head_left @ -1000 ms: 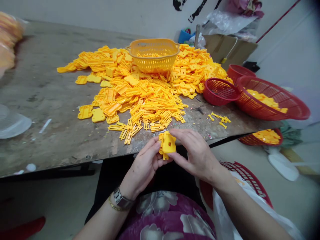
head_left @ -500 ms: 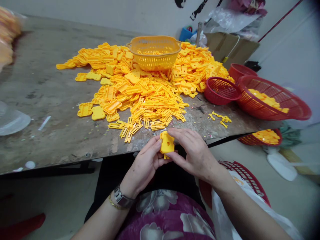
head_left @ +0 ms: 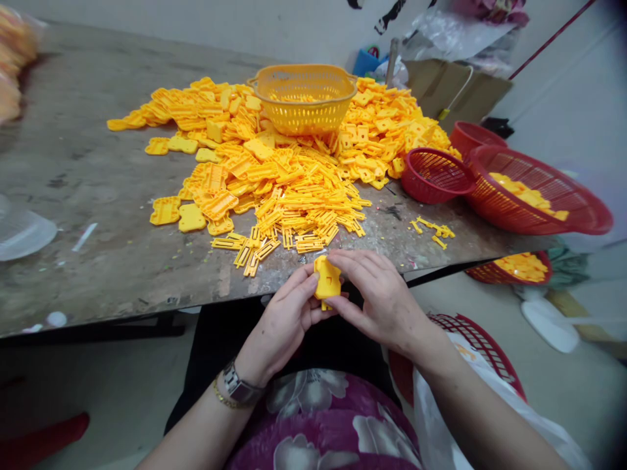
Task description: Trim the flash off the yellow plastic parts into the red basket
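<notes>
A small yellow plastic part (head_left: 327,279) with wavy edges and a small square hole is held over my lap, just off the table's front edge. My left hand (head_left: 292,305) grips its left side, thumb on the face and fingers behind. My right hand (head_left: 375,294) closes on its right side, thumb at the bottom and fingers along the top. A narrow yellow piece sticks out beneath it. Beyond my hands lies a heap of slim slotted yellow strips (head_left: 313,202). Wavy-edged yellow plates (head_left: 192,218) lie to the left of the strips.
A yellow basket (head_left: 306,117) stands amid the heap. Red baskets, one small (head_left: 435,176) and one large (head_left: 543,189), sit at the table's right. Small yellow scraps (head_left: 434,230) lie before them. A white plastic bag (head_left: 470,405) hangs in a red basket (head_left: 482,339) by my right forearm.
The yellow part has tilted slightly between my fingers, so its hole looks smaller. Both hands keep their hold. The view has shifted a little.
</notes>
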The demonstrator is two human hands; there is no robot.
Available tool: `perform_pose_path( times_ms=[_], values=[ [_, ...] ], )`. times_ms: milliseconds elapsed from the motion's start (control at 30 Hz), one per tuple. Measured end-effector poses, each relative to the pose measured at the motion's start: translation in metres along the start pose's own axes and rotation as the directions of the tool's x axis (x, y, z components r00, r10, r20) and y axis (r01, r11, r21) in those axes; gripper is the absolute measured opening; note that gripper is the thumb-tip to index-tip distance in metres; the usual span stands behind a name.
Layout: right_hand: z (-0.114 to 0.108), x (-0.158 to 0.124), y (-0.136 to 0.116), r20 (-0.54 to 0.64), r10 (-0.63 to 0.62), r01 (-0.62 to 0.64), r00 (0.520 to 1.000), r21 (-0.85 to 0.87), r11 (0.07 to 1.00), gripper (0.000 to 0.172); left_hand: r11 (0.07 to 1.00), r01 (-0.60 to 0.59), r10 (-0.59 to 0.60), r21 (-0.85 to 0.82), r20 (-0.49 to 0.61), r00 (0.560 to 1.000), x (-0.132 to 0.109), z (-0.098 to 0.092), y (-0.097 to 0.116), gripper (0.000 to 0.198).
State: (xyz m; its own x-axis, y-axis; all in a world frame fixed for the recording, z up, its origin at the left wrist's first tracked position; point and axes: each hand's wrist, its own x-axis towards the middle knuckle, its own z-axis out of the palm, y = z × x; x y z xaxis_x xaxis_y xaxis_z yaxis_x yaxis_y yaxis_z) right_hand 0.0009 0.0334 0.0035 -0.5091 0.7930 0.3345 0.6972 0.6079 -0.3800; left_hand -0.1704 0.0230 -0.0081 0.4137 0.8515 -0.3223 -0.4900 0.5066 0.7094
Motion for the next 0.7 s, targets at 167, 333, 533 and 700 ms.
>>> perform_pose_path(
  times_ms=[167, 333, 533, 700],
  values=[
    [0.0005, 0.0003, -0.0007, 0.001, 0.004, -0.004, 1.000, -0.001, 1.000, 0.050, 1.000, -0.002, 0.002, 0.006, -0.001, 1.000, -0.0005, 0.0001, 0.0002, 0.023],
    [0.0004, -0.0002, -0.0014, 0.013, 0.013, -0.013, 1.000, 0.006, 1.000, 0.051, 1.000, -0.009, 0.008, -0.013, -0.011, 1.000, -0.0017, -0.0009, -0.0007, 0.023],
    [0.0004, -0.0010, -0.0017, 0.015, 0.009, -0.009, 1.000, 0.016, 1.000, 0.051, 0.999, 0.000, -0.001, -0.041, -0.034, 0.999, -0.0009, 0.0000, -0.0009, 0.024],
    [0.0014, -0.0017, -0.0007, 0.018, 0.013, -0.013, 1.000, 0.021, 1.000, 0.051, 1.000, -0.004, 0.003, -0.023, -0.033, 0.999, -0.0012, 0.0000, -0.0008, 0.024]
  ],
)
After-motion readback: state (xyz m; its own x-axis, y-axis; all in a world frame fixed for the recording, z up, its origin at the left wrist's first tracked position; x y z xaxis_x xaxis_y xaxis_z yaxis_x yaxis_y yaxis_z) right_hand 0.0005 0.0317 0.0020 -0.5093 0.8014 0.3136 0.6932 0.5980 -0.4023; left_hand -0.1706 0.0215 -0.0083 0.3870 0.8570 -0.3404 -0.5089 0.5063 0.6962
